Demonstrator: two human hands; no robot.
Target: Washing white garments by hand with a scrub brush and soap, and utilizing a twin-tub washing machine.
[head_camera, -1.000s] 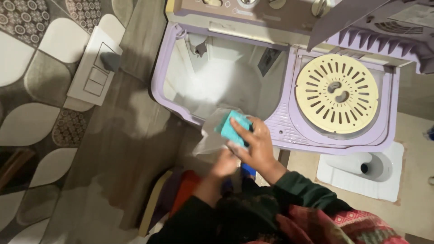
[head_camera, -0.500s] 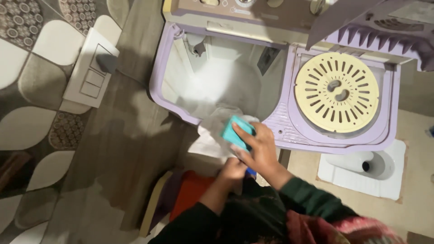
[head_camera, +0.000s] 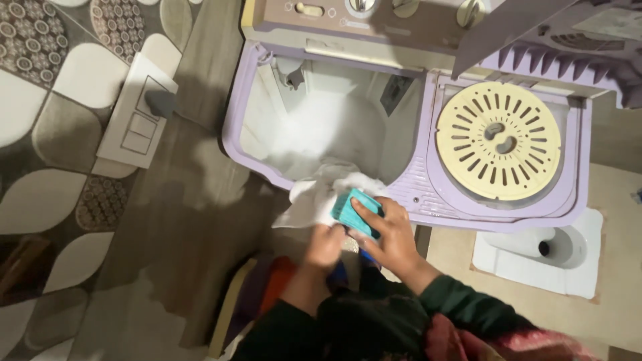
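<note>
Cloth of thin white fabric (head_camera: pixel 314 197) was draped further over the lilac plastic washing machine's (head_camera: pixel 414 194) front rim than a second before. It was gripped by the left hand (head_camera: pixel 326 246); one teal rectangular scrubbing brush (head_camera: pixel 354 210) was pressed against it, clasped in the right hand (head_camera: pixel 388 230). One cream perforated spinner lid (head_camera: pixel 498 140) and one white wall switch plate (head_camera: pixel 137 113) were seen nearby.

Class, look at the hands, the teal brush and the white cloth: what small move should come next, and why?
Probably another brush stroke across the cloth. The right hand presses the teal brush onto the white cloth, which the left hand pins on the washer's rim.
</note>
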